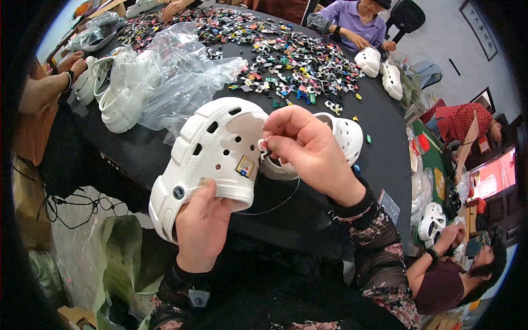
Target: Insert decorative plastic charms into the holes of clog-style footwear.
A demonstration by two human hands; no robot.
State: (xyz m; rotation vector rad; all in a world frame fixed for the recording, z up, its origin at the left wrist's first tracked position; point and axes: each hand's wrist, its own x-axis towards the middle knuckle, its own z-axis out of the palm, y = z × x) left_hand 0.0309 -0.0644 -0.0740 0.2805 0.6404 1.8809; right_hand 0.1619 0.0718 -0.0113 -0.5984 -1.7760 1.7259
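My left hand (pixel 202 228) grips a white clog (pixel 192 140) from below, its thumb on the side near a dark round strap rivet. Several round holes dot the clog's upper, and a small gold-framed square charm (pixel 245 166) sits fixed among them. Close to those holes, my right hand (pixel 311 146) pinches a small red-and-white shoe charm (pixel 263 145) between thumb and fingertips. Partly behind my right hand, a second white clog (pixel 347 137) rests on the black table (pixel 308 220).
A wide heap of colourful charms (pixel 297 66) covers the table's far part. Clear plastic bags (pixel 179 77) and more white clogs (pixel 122 104) lie at the left. Across the table, a person in purple (pixel 363 25) handles a white clog (pixel 368 61). Other people work at left and right.
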